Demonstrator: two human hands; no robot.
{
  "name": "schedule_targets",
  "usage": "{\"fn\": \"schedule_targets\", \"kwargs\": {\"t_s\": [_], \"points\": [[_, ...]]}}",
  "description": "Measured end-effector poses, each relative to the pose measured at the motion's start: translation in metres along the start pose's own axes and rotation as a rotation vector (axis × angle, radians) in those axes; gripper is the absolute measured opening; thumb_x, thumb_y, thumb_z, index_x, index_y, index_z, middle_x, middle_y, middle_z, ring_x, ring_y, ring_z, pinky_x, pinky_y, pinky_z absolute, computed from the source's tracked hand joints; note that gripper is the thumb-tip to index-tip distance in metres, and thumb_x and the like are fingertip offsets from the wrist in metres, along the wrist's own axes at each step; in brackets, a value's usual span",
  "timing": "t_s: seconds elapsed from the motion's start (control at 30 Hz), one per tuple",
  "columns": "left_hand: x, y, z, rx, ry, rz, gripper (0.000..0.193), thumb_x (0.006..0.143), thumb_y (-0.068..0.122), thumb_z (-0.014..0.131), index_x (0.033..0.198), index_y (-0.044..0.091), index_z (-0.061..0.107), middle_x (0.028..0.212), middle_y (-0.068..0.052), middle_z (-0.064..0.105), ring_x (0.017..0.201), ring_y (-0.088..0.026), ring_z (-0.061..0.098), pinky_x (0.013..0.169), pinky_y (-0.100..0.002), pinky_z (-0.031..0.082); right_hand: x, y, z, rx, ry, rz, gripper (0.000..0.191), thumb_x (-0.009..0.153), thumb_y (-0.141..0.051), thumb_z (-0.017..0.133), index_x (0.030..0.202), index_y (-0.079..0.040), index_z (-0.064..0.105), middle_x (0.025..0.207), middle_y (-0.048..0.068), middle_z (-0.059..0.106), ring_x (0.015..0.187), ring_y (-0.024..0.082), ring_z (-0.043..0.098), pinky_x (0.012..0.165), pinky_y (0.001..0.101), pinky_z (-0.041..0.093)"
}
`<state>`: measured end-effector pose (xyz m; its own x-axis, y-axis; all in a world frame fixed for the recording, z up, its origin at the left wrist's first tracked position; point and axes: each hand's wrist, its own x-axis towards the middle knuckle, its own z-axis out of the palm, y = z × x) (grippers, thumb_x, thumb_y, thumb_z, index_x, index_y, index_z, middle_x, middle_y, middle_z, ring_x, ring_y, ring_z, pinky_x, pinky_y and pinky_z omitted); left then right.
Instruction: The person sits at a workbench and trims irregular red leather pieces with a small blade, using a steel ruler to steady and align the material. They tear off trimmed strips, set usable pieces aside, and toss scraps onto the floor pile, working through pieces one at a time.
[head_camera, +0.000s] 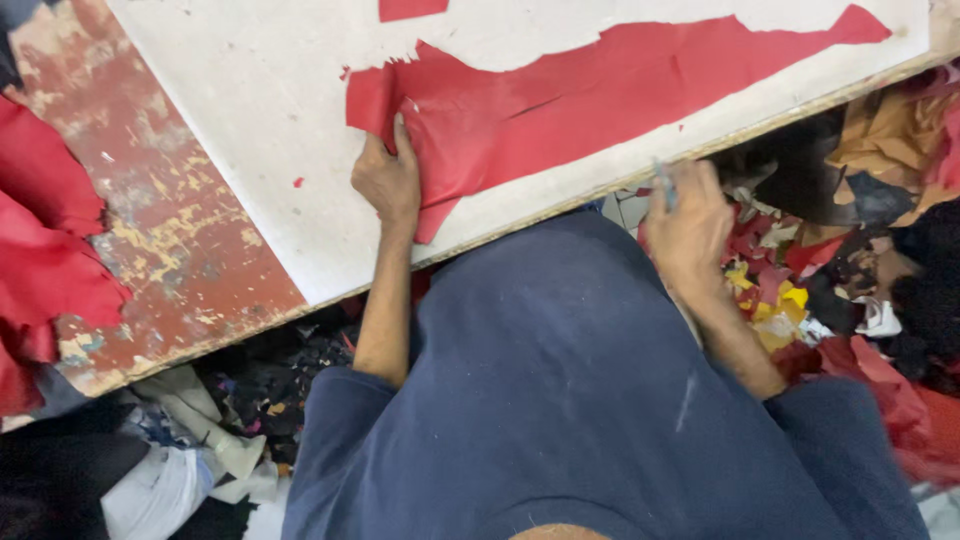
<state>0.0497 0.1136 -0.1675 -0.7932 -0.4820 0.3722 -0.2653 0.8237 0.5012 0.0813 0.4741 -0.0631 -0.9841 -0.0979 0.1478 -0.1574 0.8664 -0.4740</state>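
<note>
Now the left hand (388, 180) presses flat, fingers together, on the near-left corner of the red sheet (600, 95), whose long axis runs up-right across the white board (260, 120). Right of the sheet's near edge, the right hand (688, 225) is clamped on a thin tool (663, 183).

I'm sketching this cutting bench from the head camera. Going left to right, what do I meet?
Heap of red material → worn red-painted tabletop → left hand → red leather sheet → right hand holding a slim tool → pile of coloured scraps.
</note>
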Motion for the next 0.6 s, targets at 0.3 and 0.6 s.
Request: {"fn": "schedule_targets", "kwargs": {"t_s": [0.3,0.6], "points": [[0.000,-0.005,-0.001,-0.046,-0.080,-0.007,0.032,0.098,0.028,0.071,0.080,0.002,0.067,0.055,-0.015,0.059,0.046,-0.034,0.060,0.048,-0.047,0.044,0.047,-0.105,0.152,0.297,0.010,-0.088,0.018,0.103,-0.003,0.063,0.119,0.004,0.062,0.107,0.024,0.059,0.088,0.045,0.067,0.071,0.0496,0.055],[-0.003,-0.011,0.005,-0.010,-0.074,0.003,0.031,0.099,0.028,0.070,0.078,0.004,0.068,0.056,-0.014,0.062,0.046,-0.032,0.061,0.044,-0.044,0.045,-0.029,-0.089,0.118,-0.103,-0.307,-0.255,0.042,0.089,0.002,0.057,0.131,0.006,0.058,0.109,0.022,0.059,0.068,0.037,0.071,0.056,0.0462,0.058]]}}
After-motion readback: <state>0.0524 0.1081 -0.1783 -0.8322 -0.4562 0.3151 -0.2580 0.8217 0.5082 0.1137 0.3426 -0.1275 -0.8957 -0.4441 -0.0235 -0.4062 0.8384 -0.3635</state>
